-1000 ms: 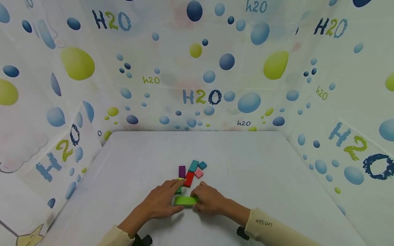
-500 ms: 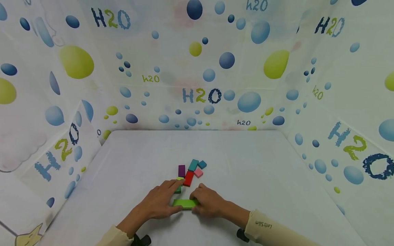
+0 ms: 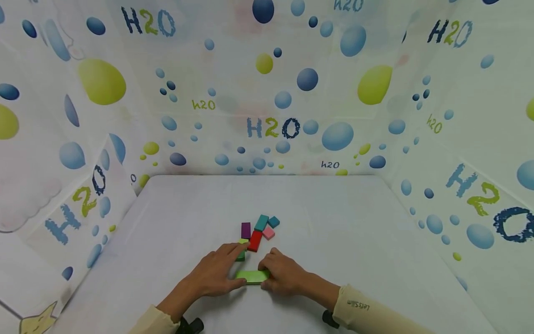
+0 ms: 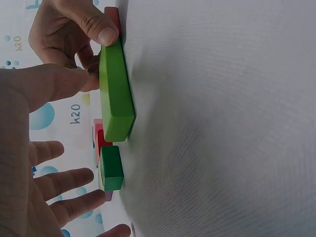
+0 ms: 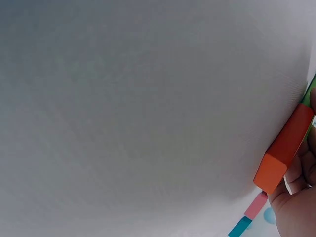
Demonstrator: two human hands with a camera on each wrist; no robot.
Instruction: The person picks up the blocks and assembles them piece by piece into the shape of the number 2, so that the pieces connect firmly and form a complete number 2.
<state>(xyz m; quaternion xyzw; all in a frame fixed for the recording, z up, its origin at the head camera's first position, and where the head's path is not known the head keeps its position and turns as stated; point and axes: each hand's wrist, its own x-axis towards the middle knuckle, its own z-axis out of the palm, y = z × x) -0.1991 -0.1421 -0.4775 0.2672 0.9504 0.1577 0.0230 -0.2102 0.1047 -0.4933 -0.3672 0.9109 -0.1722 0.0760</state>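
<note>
Patterned backdrop (image 3: 229, 74): bubbles and H2O lettering; stands behind and beside the table.
White table (image 3: 354, 232): bears every block listed.
Left hand (image 3: 217, 271): fingers spread wide, gripping nothing; thumb at the near left corner of the long green block (image 4: 116, 94), contact uncertain.
Right hand (image 3: 288, 273): thumb and fingers drawn narrow, pinching the long green block's right end.
Long green block: moved slightly toward the person within the last second, widening its gap from the dark green block (image 4: 113, 168); in judgement, its position is unsettled. Lies crosswise between the hands, right end within the right hand's pinch, left end beside the left thumb.
Orange block (image 5: 285, 148): in line with the long green block, along the right hand; whether also gripped, cannot tell.
Red block (image 3: 255, 241): just beyond the left fingertips.
Teal block (image 3: 261, 223): at the red block's far end.
Dark green block: partly covered by left fingers, head view.
Purple block (image 3: 246, 230): left of teal.
Pink block (image 3: 269, 232): right of red.
Blue block (image 3: 273, 221): right of teal, smallest.
</note>
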